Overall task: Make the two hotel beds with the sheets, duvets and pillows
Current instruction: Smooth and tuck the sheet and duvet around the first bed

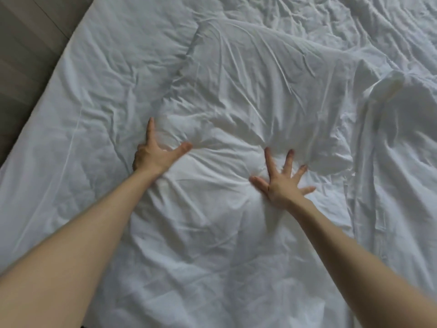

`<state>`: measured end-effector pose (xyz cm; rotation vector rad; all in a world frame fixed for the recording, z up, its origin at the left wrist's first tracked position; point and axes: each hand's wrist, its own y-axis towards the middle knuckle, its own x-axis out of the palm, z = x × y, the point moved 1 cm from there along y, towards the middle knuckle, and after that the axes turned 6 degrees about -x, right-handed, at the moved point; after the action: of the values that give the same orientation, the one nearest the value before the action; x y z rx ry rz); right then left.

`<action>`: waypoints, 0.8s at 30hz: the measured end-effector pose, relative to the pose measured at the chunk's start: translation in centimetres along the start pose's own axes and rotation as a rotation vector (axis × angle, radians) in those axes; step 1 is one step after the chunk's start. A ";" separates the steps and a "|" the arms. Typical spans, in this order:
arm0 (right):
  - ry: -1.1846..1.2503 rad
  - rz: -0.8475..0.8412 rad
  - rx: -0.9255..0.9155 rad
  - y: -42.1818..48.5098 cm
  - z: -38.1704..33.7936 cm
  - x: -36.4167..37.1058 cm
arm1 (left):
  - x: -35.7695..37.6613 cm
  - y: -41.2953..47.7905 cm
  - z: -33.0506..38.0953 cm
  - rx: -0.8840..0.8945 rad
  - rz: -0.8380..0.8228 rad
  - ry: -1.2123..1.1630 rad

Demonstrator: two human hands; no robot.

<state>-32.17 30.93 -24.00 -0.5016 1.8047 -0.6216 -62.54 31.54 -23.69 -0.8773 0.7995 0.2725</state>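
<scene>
Risk 1: the duvet (pixel 236 102) bunches instead of flattening. Likely cause: both palms press into the same soft mound in the centre of the frame, so creases radiate outward from each hand and could set into folds if the hands push unevenly.

Risk 2: the loose white fold (pixel 397 110) at the right edge of the frame could get dragged or trapped under the duvet if the right-side stroke runs into it. Whether it is a sheet or a second duvet cannot be told.

Grip state: left hand (pixel 153 155) open, flat on the fabric, index finger pointing toward the top of the frame, thumb spread right; grasping nothing. Right hand (pixel 281 183) open, fingers splayed wide, palm down; grasping nothing.

Position: duvet lies directly under both hands and extends toward the upper centre. The flatter sheet (pixel 82 114) lies left of the left hand, running to the upper left, where the floor (pixel 23 55) shows.
</scene>
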 end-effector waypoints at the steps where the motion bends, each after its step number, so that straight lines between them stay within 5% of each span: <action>1: -0.011 -0.011 0.000 -0.1 0.0 -0.5 | -0.4 0.1 -0.1 -0.017 -0.026 -0.024; 5: 0.003 -0.008 -0.078 -1.6 0.1 -2.8 | -1.9 -1.1 0.2 0.007 -0.071 -0.074; 10: 0.208 0.246 -0.434 -5.6 -3.2 -6.4 | -3.7 -6.0 2.0 0.144 0.020 -0.154; 17: -0.221 0.427 -0.837 -12.0 -10.9 -12.5 | -5.0 -16.4 5.4 0.400 0.158 -0.111; 24: -0.644 0.311 -0.867 -17.1 -10.6 -14.9 | -1.7 -27.4 6.0 0.546 0.166 -0.141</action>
<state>-37.14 28.64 0.39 -0.8490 1.3995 0.5389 -46.46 19.16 -4.30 -0.2763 0.7639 0.2412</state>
